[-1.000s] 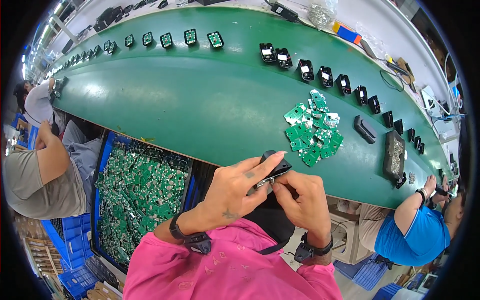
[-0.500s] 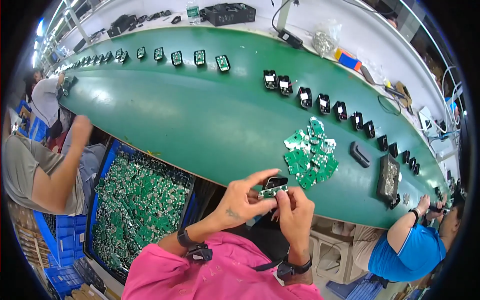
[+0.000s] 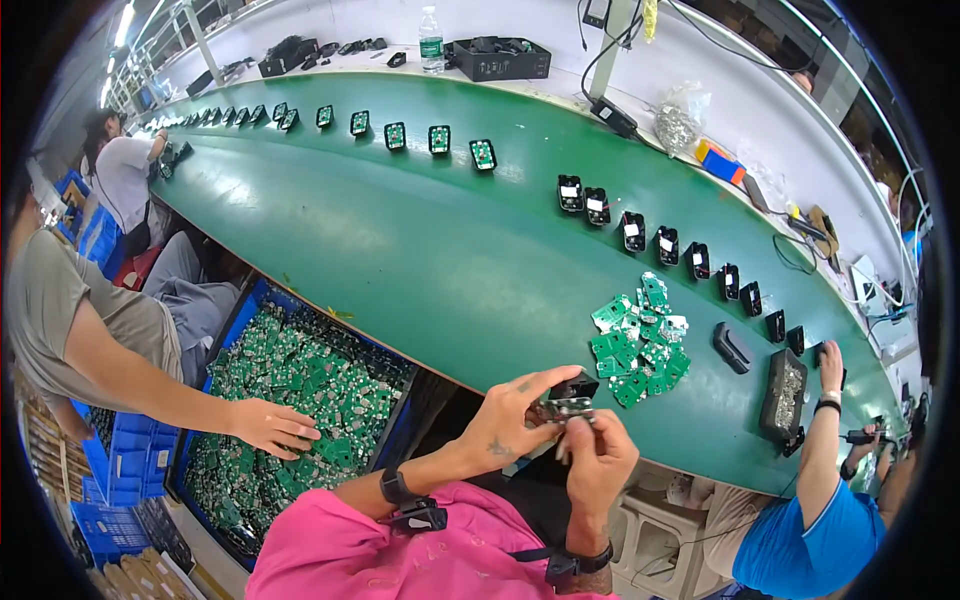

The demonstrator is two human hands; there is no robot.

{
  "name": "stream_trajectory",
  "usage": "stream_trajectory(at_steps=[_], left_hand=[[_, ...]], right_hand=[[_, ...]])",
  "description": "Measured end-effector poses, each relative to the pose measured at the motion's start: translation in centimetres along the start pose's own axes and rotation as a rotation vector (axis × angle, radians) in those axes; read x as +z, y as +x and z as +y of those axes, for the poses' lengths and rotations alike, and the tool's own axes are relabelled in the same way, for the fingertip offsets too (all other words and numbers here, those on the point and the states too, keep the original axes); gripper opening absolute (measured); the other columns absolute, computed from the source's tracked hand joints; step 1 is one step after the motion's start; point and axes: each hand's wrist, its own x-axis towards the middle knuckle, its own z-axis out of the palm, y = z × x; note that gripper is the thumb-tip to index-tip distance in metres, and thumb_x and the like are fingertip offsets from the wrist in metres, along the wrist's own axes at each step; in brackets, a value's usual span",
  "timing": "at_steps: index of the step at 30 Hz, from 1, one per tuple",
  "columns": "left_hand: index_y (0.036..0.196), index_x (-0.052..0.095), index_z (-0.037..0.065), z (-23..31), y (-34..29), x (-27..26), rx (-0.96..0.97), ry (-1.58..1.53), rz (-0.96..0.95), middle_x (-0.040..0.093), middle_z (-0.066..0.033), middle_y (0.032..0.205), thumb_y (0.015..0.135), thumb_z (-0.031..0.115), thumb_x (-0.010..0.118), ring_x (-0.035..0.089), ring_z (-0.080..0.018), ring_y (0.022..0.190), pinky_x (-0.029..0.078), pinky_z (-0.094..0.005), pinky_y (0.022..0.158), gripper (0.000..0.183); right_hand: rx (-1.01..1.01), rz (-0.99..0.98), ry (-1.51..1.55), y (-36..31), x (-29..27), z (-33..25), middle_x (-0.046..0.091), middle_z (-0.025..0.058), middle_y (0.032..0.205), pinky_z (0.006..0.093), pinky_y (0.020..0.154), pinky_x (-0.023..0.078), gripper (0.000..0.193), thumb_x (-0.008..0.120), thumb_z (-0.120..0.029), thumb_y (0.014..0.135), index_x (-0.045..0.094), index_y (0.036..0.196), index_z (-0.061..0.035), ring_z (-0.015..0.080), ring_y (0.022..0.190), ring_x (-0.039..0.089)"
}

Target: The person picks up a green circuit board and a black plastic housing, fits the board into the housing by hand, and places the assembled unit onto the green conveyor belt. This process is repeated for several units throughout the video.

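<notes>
A green table spans the scene. To the person's left, a blue bin is full of circuit boards; a smaller board pile lies on the table. By the table's near edge, the left hand grips a black housing, a green board against it. The right hand bends its fingers there; whether gripping, I cannot tell.

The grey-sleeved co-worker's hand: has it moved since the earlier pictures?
Yes: the co-worker's hand has moved right and down the picture, from outside the blue crate to over its green circuit boards.
</notes>
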Motion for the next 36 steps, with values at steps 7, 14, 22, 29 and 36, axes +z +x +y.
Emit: stream_trajectory(at_steps=[7,14,22,29,36], left_hand=[[0.138,0.057,0.011,-0.1,-0.7,0.4,-0.018,-0.039,-0.082,0.066,-0.0124,0.122,0.084,0.0,0.069,0.068,-0.0201,0.087,0.056,-0.0305,0.071,0.056],[0.143,0.051,0.003,1.0,-0.6,0.1,0.115,0.005,0.007,0.064,-0.0172,0.128,0.086,-0.007,0.058,0.067,-0.0231,0.097,0.053,-0.029,0.082,0.059],[0.142,0.049,0.004,2.2,-0.7,-1.0,-0.103,-0.141,-0.204,0.057,-0.0161,0.128,0.094,-0.002,0.051,0.063,-0.0195,0.103,0.053,-0.0321,0.086,0.048],[0.142,0.043,0.004,0.8,-0.5,-0.1,-0.262,-0.374,-0.105,0.06,-0.0124,0.126,0.099,0.001,0.05,0.065,-0.0135,0.095,0.059,-0.025,0.067,0.043],[0.142,0.038,0.003,0.8,0.1,0.1,-0.361,-0.469,-0.102,0.061,-0.0152,0.123,0.103,0.006,0.046,0.07,-0.017,0.084,0.06,-0.0258,0.064,0.039]], right_hand=[[0.356,-0.153,0.129,0.7,-1.5,-2.3,0.056,-0.0014,0.059,0.02,0.042,0.034,0.023,0.064,-0.009,0.097,0.06,0.077,0.0003,0.0033,0.046,0.047],[0.132,-0.13,-0.336,1.9,-2.3,-3.4,0.058,0.0059,0.059,0.0283,0.047,0.037,0.022,0.075,-0.01,0.087,0.062,0.074,0.0024,0.0103,0.05,0.049],[0.074,-0.024,-0.256,2.6,-1.4,-2.4,0.057,0.0027,0.06,0.0257,0.048,0.036,0.022,0.077,-0.011,0.088,0.062,0.076,0.0015,0.0076,0.053,0.047],[0.229,-0.055,-0.193,2.4,-0.9,-0.9,0.066,0.0107,0.07,0.0284,0.054,0.047,0.02,0.072,-0.015,0.093,0.067,0.101,0.002,0.0137,0.059,0.062],[0.066,-0.166,-0.298,2.9,-0.5,0.0,0.07,0.0197,0.088,0.0344,0.063,0.053,0.038,0.061,-0.019,0.1,0.061,0.131,0.0019,0.0255,0.067,0.068]])
